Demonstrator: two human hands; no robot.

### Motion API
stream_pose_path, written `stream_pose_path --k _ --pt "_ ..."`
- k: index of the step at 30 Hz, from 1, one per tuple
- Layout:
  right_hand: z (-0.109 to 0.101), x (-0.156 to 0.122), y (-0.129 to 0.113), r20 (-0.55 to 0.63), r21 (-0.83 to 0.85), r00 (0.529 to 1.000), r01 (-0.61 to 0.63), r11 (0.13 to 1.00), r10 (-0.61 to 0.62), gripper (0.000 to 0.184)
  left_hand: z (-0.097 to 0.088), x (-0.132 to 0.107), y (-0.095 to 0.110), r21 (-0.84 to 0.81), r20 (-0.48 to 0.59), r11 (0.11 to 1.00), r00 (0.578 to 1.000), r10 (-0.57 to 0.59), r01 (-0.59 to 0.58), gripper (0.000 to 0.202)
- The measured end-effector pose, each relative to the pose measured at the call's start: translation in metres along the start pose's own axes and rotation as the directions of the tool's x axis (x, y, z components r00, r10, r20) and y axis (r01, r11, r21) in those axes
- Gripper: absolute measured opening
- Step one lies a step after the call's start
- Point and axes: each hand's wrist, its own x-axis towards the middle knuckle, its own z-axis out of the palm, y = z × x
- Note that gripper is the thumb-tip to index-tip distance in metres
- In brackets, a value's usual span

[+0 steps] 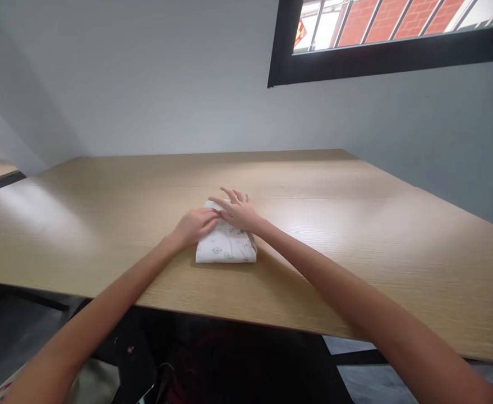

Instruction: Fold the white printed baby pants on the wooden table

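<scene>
A folded white garment (226, 242) with a small pastel print lies on the light wooden table (334, 247), near the middle of the view. My left hand (194, 226) is on its upper left, fingers together and curled over the folded layers. My right hand (238, 210) sits over its top edge with the fingers spread, the fingertips touching the cloth. The hands are close together, and my right index finger nearly meets my left fingers. Both hands hide the garment's upper part.
The table's near edge (153, 303) runs below my forearms, with a dark bag (134, 359) and dark shapes beneath it. A grey wall (187, 84) stands behind the table. A black-framed window (381, 42) is at the top right.
</scene>
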Motion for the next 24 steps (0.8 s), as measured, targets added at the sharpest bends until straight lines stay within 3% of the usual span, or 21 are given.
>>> stream_pose_path --k 2,5,7,11,14,17,21,24 --pt "0.005 0.006 0.008 0.062 -0.009 0.995 -0.077 0.997 0.077 0.043 0.004 -0.022 0.017 -0.044 0.06 0.997 0.996 0.069 -0.066 0.029" --pt "0.009 0.016 0.021 0.119 0.095 0.947 -0.311 0.946 0.299 0.062 0.0 -0.057 0.038 -0.116 0.112 0.99 0.989 0.098 -0.085 0.034" --pt "0.008 0.018 0.023 0.076 0.116 0.941 -0.336 0.935 0.329 0.065 -0.006 -0.076 0.044 -0.134 0.164 0.988 0.982 0.091 -0.07 0.035" --pt "-0.005 -0.004 0.005 -0.064 0.046 0.996 -0.055 0.997 0.058 0.049 -0.011 -0.086 0.037 -0.124 0.206 0.992 0.977 0.053 -0.028 0.042" --pt "-0.014 -0.041 -0.009 0.013 0.155 0.987 0.156 0.976 -0.16 0.032 -0.005 -0.073 0.028 -0.103 0.126 0.994 0.991 0.05 -0.037 0.046" --pt "-0.017 -0.077 -0.005 0.08 0.316 0.95 0.264 0.911 -0.303 0.031 0.003 -0.057 0.023 -0.075 0.028 0.99 0.992 0.123 -0.121 0.031" --pt "-0.016 -0.1 0.014 0.057 0.455 0.938 0.279 0.846 -0.341 0.056 0.006 -0.046 0.024 -0.099 -0.05 0.981 0.985 0.163 -0.167 0.023" --pt "-0.018 -0.1 0.018 0.037 0.476 0.966 0.206 0.855 -0.254 0.05 0.003 -0.047 0.025 -0.353 -0.094 0.936 0.995 -0.042 0.006 0.021"
